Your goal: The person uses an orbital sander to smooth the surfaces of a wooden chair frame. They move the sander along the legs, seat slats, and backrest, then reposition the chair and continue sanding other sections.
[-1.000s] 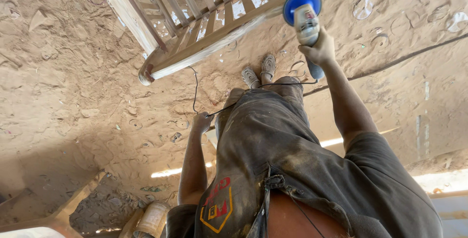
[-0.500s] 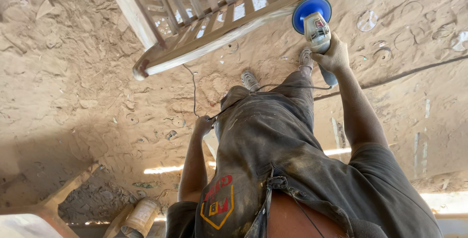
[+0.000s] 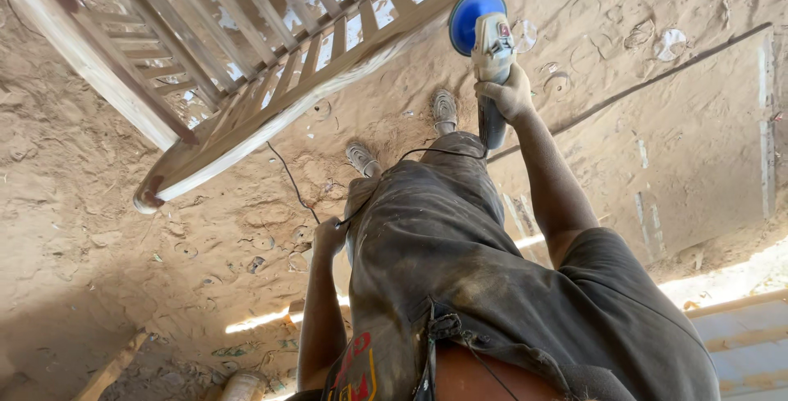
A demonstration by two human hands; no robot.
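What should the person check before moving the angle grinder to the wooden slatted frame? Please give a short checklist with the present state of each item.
1. Grip on the angle grinder: ok. The right hand is wrapped around its body.
2. Blue disc apart from the wooden slatted frame: cannot tell; in the head view they overlap at the rail.
3. Power cord: ok. The left hand holds it off to the side, away from the disc.
4. Footing: ok. Both shoes stand on the sandy ground.
5. Disc spinning or stopped: cannot tell.
6. Second hand on the tool: not ok; only one hand holds it.
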